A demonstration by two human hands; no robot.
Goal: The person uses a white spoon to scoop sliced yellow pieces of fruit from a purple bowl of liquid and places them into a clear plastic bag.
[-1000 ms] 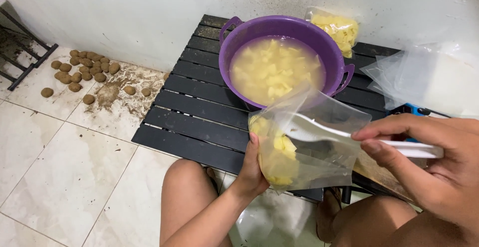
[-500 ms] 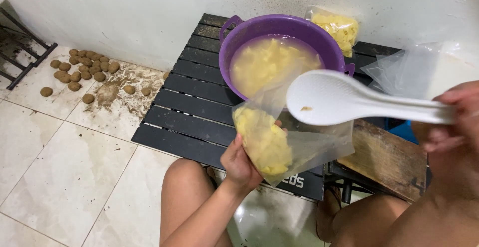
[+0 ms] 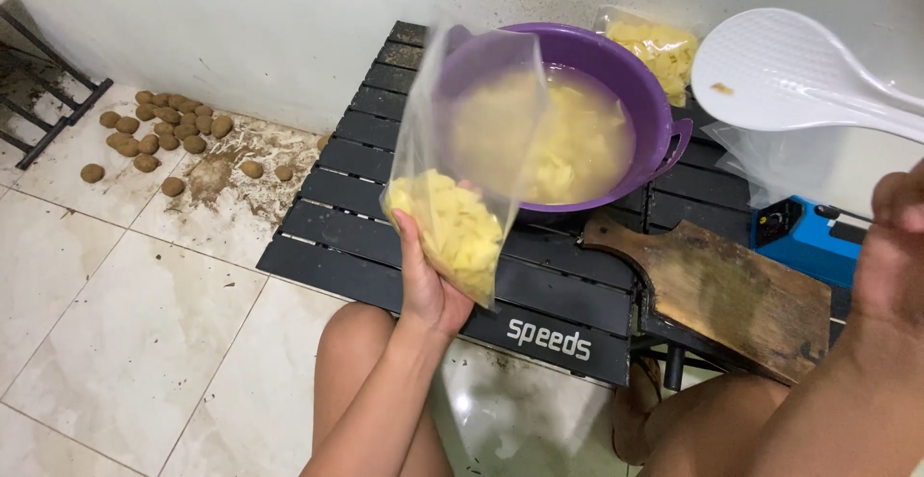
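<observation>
A: Clear plastic bag (image 3: 472,150), lower third filled with pale yellow cut pieces (image 3: 452,232). Left hand (image 3: 428,284) closed around the bag's bottom from below and behind, fingers wrapped on the filled part. Bag stands upright, mouth open and slack at the top.

B: Right hand?

A: Right hand (image 3: 890,246) at the frame's far edge, well apart from the bag. White plastic ladle (image 3: 784,68) extends up and across from it, bowl raised, one small yellow scrap on the bowl. Fingers appear curled, but the contact with the handle is cut off; cannot tell how firmly it is held.

B: Directly behind the gripped bag?

A: Purple basin (image 3: 664,121) on the black slatted table (image 3: 337,256), holding cloudy water and more yellow pieces. Bag's upper half overlaps the basin's near rim in view.

B: Beyond that?

A: Second bag of yellow pieces (image 3: 659,49), past the basin against the wall. Toward the right hand from the grip: worn wooden board (image 3: 722,284) lying on the table edge, blue device (image 3: 804,236) behind it, loose clear plastic (image 3: 770,164) under the ladle.

B: Away on the other side?

A: Tiled floor, heap of small brown tubers (image 3: 159,135) with soil scattered around, by the wall. Person's bare knees below the table.
</observation>
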